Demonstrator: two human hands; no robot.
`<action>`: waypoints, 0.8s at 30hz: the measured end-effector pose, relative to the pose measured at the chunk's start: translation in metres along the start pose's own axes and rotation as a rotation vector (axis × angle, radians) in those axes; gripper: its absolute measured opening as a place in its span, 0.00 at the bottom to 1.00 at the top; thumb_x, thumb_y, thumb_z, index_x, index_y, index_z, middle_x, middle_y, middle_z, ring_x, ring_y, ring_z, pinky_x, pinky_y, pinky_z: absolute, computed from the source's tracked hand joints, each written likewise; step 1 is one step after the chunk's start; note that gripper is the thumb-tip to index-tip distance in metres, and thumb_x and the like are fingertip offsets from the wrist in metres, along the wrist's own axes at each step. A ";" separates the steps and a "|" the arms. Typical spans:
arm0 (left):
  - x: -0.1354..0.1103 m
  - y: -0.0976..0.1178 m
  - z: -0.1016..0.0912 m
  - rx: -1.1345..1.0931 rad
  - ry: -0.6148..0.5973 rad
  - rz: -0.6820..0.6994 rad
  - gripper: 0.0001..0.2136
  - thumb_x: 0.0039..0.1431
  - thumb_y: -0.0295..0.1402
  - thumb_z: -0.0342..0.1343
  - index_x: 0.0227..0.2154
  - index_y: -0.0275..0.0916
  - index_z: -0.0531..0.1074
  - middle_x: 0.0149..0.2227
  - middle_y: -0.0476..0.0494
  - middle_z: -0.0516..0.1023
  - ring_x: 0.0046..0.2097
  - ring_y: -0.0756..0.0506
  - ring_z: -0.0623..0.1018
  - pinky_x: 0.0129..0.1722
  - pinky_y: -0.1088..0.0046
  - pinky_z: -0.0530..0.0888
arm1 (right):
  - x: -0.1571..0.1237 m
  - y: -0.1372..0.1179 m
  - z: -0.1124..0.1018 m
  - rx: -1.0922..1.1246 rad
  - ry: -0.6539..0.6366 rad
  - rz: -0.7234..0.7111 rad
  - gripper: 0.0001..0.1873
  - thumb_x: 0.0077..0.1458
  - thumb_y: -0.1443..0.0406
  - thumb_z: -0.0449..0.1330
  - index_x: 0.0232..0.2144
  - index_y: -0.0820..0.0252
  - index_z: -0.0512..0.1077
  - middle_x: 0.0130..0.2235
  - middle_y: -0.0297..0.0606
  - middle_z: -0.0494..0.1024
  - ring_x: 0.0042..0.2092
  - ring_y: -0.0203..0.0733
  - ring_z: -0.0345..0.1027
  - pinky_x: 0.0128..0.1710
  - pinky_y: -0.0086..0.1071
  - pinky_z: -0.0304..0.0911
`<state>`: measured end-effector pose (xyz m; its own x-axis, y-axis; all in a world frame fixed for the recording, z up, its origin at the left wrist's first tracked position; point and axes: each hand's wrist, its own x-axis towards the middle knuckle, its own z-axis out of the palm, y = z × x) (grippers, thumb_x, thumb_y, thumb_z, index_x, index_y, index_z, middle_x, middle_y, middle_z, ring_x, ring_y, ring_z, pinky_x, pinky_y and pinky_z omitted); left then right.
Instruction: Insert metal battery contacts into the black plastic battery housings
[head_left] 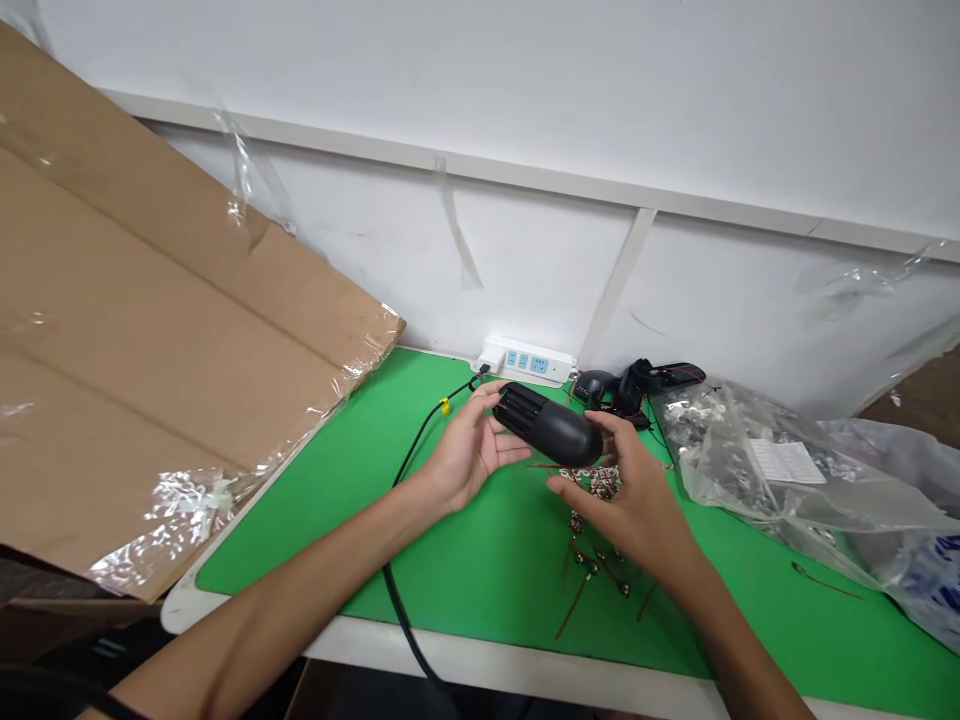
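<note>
A black oblong plastic device (pixel 551 425) with rounded ends is held above the green table mat. Its left half has long ridges or slots and its right half is smooth. My left hand (pixel 476 445) grips the ridged end, with the thumb on top and the other fingers underneath. My right hand (pixel 630 495) is at the smooth end, its thumb and index finger spread apart; the fingertips seem to touch that end. Below the device lie several small round parts with reddish-brown wires (pixel 600 485), partly hidden by my right hand.
A white power strip (pixel 540 362) stands against the wall with a plugged-in adapter and a black cable (pixel 405 460). Black plastic parts (pixel 637 390) lie right of it. Clear plastic bags (pixel 780 470) cover the right side. A large cardboard sheet (pixel 172 320) leans at left.
</note>
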<state>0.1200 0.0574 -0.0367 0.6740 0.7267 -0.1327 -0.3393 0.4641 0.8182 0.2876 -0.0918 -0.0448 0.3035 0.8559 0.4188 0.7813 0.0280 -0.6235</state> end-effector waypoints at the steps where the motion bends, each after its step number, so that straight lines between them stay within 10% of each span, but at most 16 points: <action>1: -0.001 0.000 0.001 -0.019 -0.016 -0.001 0.14 0.62 0.39 0.56 0.50 0.45 0.66 0.33 0.47 0.79 0.29 0.46 0.82 0.33 0.69 0.80 | 0.000 0.002 0.000 0.001 -0.006 -0.032 0.37 0.59 0.46 0.67 0.63 0.52 0.62 0.58 0.48 0.74 0.53 0.57 0.73 0.50 0.50 0.72; 9: 0.002 -0.006 -0.006 0.260 -0.120 0.123 0.17 0.63 0.50 0.62 0.41 0.40 0.72 0.35 0.48 0.78 0.30 0.49 0.79 0.31 0.73 0.79 | 0.002 0.009 -0.033 0.023 0.011 -0.243 0.34 0.62 0.56 0.65 0.67 0.49 0.61 0.62 0.47 0.72 0.62 0.59 0.69 0.61 0.54 0.68; 19: -0.005 -0.004 -0.009 0.571 -0.603 -0.015 0.19 0.63 0.46 0.65 0.51 0.39 0.79 0.40 0.38 0.86 0.39 0.44 0.85 0.38 0.71 0.74 | 0.012 0.041 -0.034 0.386 0.102 -0.139 0.28 0.66 0.54 0.59 0.65 0.51 0.62 0.64 0.49 0.69 0.64 0.55 0.67 0.63 0.52 0.67; 24: 0.001 -0.021 -0.007 0.475 -0.458 0.092 0.21 0.61 0.44 0.67 0.51 0.36 0.77 0.41 0.36 0.85 0.39 0.44 0.85 0.39 0.70 0.75 | 0.014 0.037 -0.016 0.359 0.244 -0.028 0.26 0.67 0.54 0.58 0.62 0.54 0.59 0.59 0.51 0.71 0.54 0.50 0.73 0.55 0.48 0.70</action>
<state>0.1232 0.0522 -0.0582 0.9024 0.4155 0.1144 -0.1532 0.0611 0.9863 0.3297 -0.0867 -0.0517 0.4388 0.7062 0.5556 0.5648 0.2642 -0.7818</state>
